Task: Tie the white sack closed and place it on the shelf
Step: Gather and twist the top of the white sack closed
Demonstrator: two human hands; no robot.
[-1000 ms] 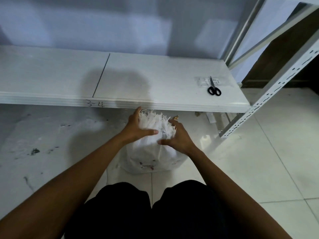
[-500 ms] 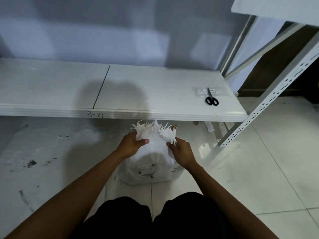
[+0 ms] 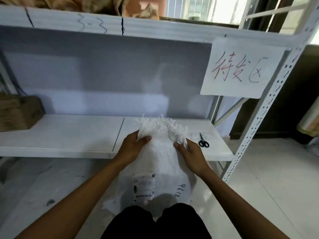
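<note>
I see the white sack (image 3: 162, 169) standing on the floor before the shelf (image 3: 69, 137), between my hands: left hand (image 3: 132, 148) and right hand (image 3: 190, 152) each pinch its frayed mouth.

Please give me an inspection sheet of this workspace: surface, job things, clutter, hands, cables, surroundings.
Surface: white lower shelf, mostly bare; pale tiled floor below.
Job things: white sack with frayed top, printed label on its front; no tie visible.
Clutter: black scissors on the shelf at right; brown block at left.
Hands: left hand and right hand each grip the sack near its top.
Cables: nothing seen.
Surroundings: paper sign with red writing hangs from the upper shelf; perforated upright at right.
</note>
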